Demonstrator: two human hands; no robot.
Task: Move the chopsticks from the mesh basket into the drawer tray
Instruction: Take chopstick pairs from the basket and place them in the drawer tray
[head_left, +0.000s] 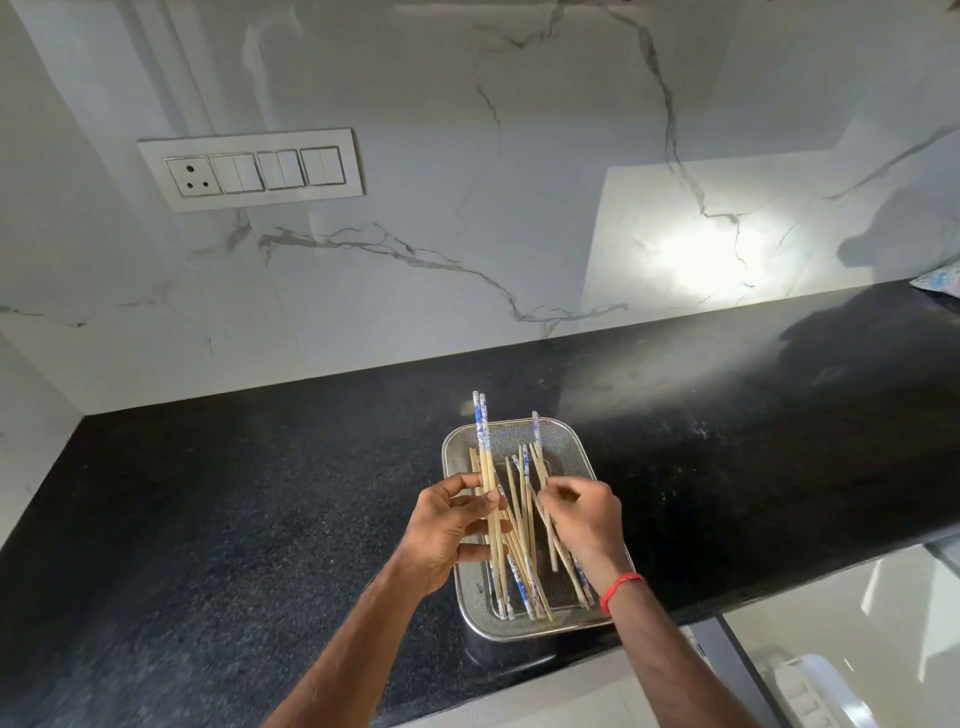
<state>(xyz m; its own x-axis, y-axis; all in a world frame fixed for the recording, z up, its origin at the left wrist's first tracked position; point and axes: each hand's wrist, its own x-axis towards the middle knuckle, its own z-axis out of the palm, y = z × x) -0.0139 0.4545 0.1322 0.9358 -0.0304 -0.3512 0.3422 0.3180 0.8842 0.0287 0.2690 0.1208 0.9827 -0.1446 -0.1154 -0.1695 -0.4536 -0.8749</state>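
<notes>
Head view, near to far. At the near edge of the black countertop (260, 493) stands the mesh basket (519, 434), its long side running from that edge toward the marble wall (467, 208). The loose chopsticks (522, 561) lie inside it, roughly parallel to that long side, their blue-patterned ends pointing both ways.

The left hand (447, 525), over the basket's left rim, is clamped on a small bundle of chopsticks (485, 457) between thumb and fingers; the bundle is raised, and its far ends project past the basket's far-left corner. The right hand (584, 514), over the right half, has its fingertips pinched on a few sticks whose far ends reach the far rim.

Both hands sit directly above the pile, so neither is clearly nearer. The drawer tray is not identifiable here; a pale surface shows below the countertop's near-right edge. Judged step: gathering, with most sticks not yet lifted out.
</notes>
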